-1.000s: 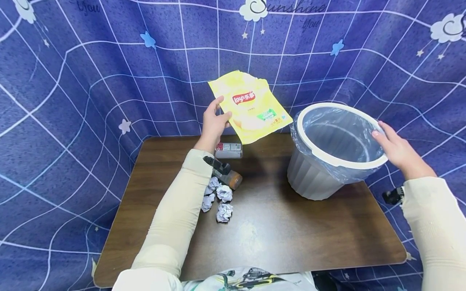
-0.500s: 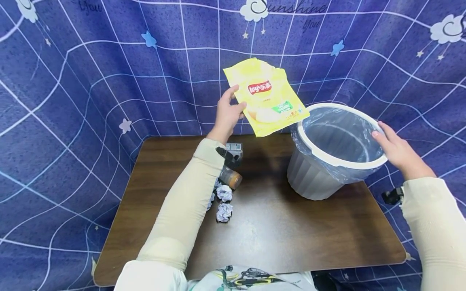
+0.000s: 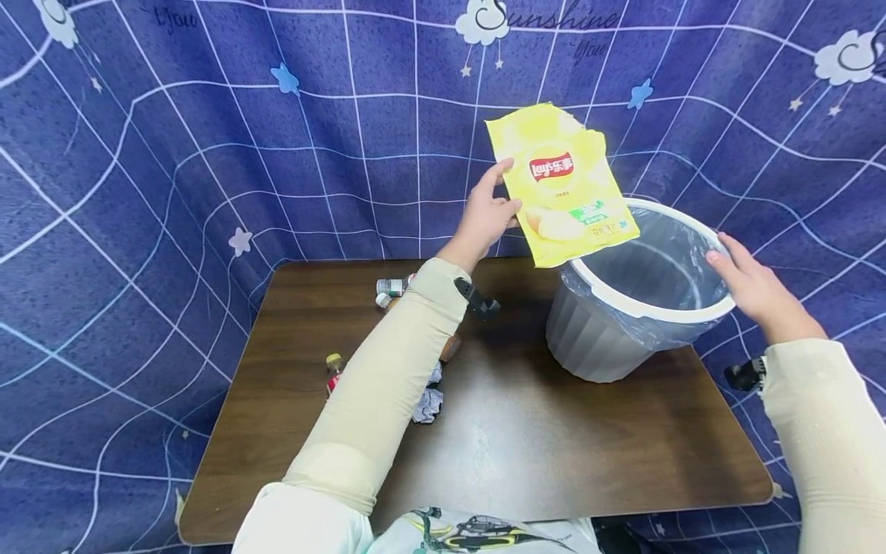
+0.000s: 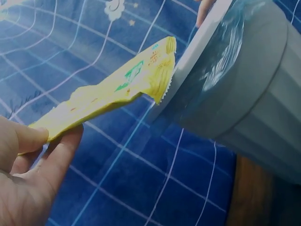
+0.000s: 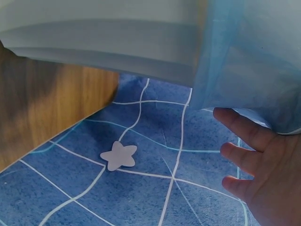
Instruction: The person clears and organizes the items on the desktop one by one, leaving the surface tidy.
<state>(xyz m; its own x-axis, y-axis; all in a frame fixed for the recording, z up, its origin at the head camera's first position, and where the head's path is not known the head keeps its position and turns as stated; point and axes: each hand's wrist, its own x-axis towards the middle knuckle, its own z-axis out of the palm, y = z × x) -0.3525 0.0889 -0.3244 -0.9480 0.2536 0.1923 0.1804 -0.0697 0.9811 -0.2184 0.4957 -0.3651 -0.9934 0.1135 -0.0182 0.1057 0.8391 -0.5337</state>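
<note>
My left hand (image 3: 484, 219) pinches the left edge of a flattened yellow Lay's chip bag (image 3: 564, 192), thumb in front. In the left wrist view the bag (image 4: 108, 94) is seen nearly edge-on, its crimped end right at the white rim of the trash bin. The grey trash bin (image 3: 595, 338), lined with a clear plastic bag, stands tilted on the right of the table. My right hand (image 3: 764, 296) grips the bin's right rim, thumb over the inside. From the right wrist, the other fingers (image 5: 240, 157) show below the liner, against the outside.
Crumpled paper balls (image 3: 428, 405) lie on the wooden table (image 3: 526, 446), partly hidden by my left forearm. Near them are a bottle with a yellow cap (image 3: 335, 362), a clear bottle (image 3: 391, 287) and a brownish bottle end (image 3: 450, 348). A blue patterned curtain (image 3: 332, 154) hangs behind.
My left hand has carried the chip bag rightward, from over the table's middle to the bin's left rim. The right hand has stayed on the rim. Bottles formerly behind the left arm now show.
</note>
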